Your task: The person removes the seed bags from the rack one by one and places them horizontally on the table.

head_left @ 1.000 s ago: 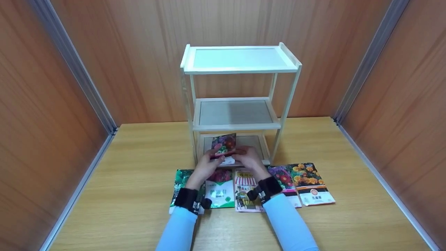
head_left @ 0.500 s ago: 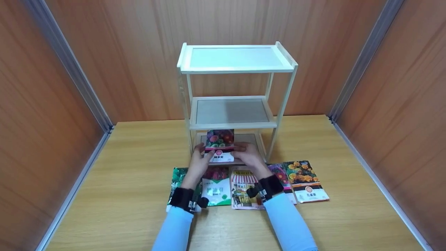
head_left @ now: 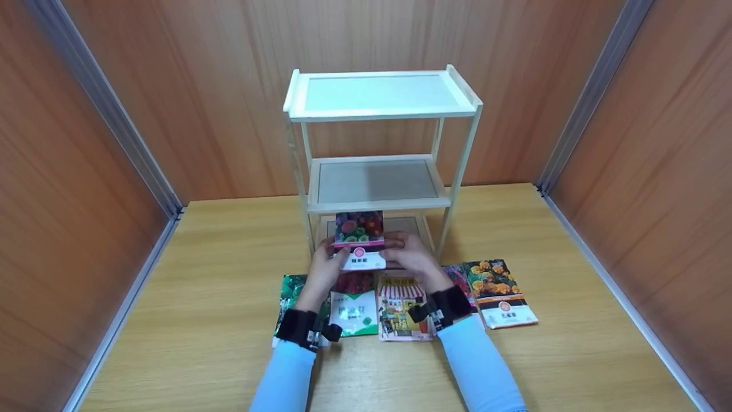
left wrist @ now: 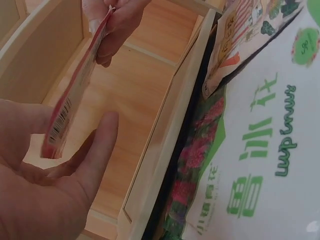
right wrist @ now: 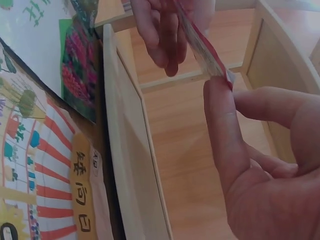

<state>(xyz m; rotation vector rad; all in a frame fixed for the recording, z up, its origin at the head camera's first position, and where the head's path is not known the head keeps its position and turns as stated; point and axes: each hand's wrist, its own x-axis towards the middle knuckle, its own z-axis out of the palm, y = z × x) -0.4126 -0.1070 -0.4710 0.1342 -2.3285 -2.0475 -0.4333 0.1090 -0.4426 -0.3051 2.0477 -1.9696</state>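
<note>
A seed packet (head_left: 359,229) with pink and red flowers is held up in front of the lowest shelf (head_left: 409,224), its face toward the head camera. My left hand (head_left: 323,272) holds its lower left edge, the thumb overlapping the front in the head view. At the other side edge my right hand (head_left: 414,257) pinches the same packet between thumb and finger. Both wrist views catch the packet (left wrist: 75,90) nearly edge-on; a barcode shows on its back in the left one. Below the hands lie a green-and-white packet (head_left: 353,312) and a striped-awning packet (head_left: 400,309).
The white three-tier rack stands ahead, with its top shelf (head_left: 383,91) and middle shelf (head_left: 374,180) above the hands. A green packet (head_left: 291,292), a purple-flower packet (head_left: 459,280) and an orange-flower packet (head_left: 497,280) complete the row. Wooden walls (head_left: 114,114) enclose the table.
The held packet has gone from leaning over the lowest shelf, label partly covered, to facing the camera with its label visible. Both hands now grip its side edges. The head view has shifted slightly.
</note>
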